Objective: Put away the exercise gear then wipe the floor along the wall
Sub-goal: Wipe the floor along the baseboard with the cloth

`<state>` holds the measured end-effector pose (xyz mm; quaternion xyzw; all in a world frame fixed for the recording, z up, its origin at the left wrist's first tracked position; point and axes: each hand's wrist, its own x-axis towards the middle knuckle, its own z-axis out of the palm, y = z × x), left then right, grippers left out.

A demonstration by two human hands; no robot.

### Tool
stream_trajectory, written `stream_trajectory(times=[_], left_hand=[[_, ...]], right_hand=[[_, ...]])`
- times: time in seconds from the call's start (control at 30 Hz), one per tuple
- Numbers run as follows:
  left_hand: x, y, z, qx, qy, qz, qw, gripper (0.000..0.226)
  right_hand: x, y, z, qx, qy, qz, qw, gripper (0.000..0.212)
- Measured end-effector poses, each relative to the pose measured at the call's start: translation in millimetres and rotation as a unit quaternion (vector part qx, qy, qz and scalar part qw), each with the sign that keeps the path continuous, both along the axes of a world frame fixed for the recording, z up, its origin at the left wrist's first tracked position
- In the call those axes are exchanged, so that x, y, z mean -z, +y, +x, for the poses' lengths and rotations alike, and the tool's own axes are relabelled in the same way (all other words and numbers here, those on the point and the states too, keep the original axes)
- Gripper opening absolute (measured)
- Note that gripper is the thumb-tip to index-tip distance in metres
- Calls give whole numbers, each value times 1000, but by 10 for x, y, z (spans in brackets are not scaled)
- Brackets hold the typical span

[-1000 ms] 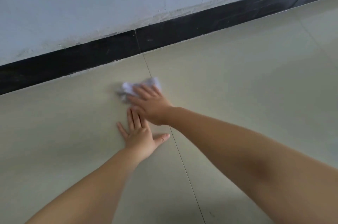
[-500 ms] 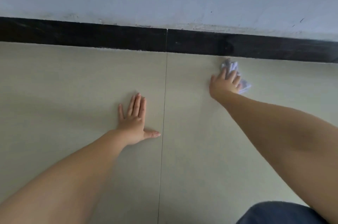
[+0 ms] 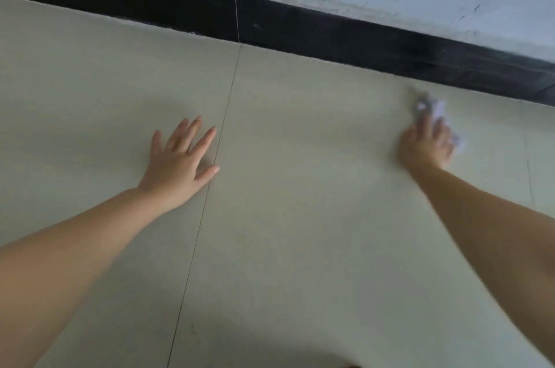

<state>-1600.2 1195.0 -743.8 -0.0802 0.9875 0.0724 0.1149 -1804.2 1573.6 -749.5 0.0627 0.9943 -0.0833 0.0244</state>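
Right grip (image 3: pixel 426 146) presses crumpled tissue (image 3: pixel 434 107) (blurred) on floor (image 3: pixel 300 187); left grip (image 3: pixel 180 161) flat, splayed.

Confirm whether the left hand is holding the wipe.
No, the left hand lies flat and empty on the floor; the right hand presses the white wipe.

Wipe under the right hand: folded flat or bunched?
Bunched. The white wipe shows crumpled lumps past the fingers of the right hand on the floor; motion blur hides finer folds.
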Motion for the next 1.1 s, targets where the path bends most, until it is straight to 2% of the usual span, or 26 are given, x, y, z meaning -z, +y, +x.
stream_trajectory(times=[0.07, 0.1, 0.17, 0.23, 0.3, 0.33, 0.4, 0.43, 0.47, 0.5, 0.53, 0.6, 0.63, 0.67, 0.73, 0.77, 0.8, 0.87, 0.93, 0.97, 1.03, 1.07, 1.1], left_hand=[[24, 245, -85, -37, -2, 23, 999, 62], [40, 348, -117, -62, -13, 35, 997, 59], [82, 452, -143, -105, -29, 52, 993, 56], [58, 442, -137, -112, -38, 64, 991, 54], [-1, 373, -130, -129, -9, 119, 984, 52], [-32, 338, -128, -153, 20, 165, 974, 51], [-45, 250, -129, -194, 60, 240, 949, 49], [-40, 214, -126, -197, 56, 245, 948, 48], [-10, 178, -115, -186, 42, 229, 955, 47], [33, 149, -99, -164, 24, 203, 965, 45], [69, 137, -77, -144, 5, 177, 974, 46], [101, 140, -44, -119, -18, 143, 982, 50], [101, 156, -35, -119, -23, 134, 984, 50], [99, 175, -25, -122, -24, 125, 984, 49], [78, 196, -11, -125, -26, 114, 985, 50], [55, 206, -13, -125, -30, 112, 985, 50], [36, 213, -21, -124, -33, 114, 985, 50], [-28, 228, -52, -133, -35, 129, 982, 48], [-104, 221, -82, -145, -32, 158, 976, 46], [-131, 212, -87, -144, -37, 171, 974, 46], [-159, 202, -70, -129, -62, 173, 974, 48], [-164, 202, -53, -123, -80, 159, 976, 52], [-171, 215, -32, -122, -97, 135, 978, 55]], right_hand=[[-81, 234, -83, 126, -65, -34, 989, 52], [-79, 180, -111, 157, -86, -48, 983, 52], [-62, -244, -20, 136, -82, -50, 986, 52], [18, -904, 312, 0, -65, -51, 997, 53], [77, -1606, 924, -167, -63, -66, 982, 54], [54, -1882, 1282, -255, -80, -74, 961, 55], [-22, -2120, 1875, -443, -129, -65, 885, 56], [-7, -2087, 1977, -508, -133, -53, 849, 55], [19, -1978, 1946, -533, -115, -50, 837, 53], [33, -1808, 1849, -509, -79, -53, 856, 53], [82, -1567, 1708, -444, -37, -59, 893, 53], [159, -890, 1370, -247, -1, -35, 968, 59], [145, -487, 1232, -143, 0, -13, 990, 63], [110, -112, 1121, -43, -14, -13, 999, 64], [-56, 296, 967, 138, -70, -71, 985, 57], [-91, 253, 927, 196, -86, -85, 973, 55], [-43, 102, 933, 206, -72, -72, 973, 53], [103, -465, 1102, 101, 44, 1, 994, 53], [158, -1194, 1559, -120, 76, 10, 990, 54], [147, -1519, 1898, -246, 46, 1, 968, 54], [-20, -1934, 2555, -467, -60, -8, 882, 56], [-53, -1970, 2770, -528, -100, -6, 843, 56], [-28, -1918, 2874, -546, -103, 2, 832, 57]])
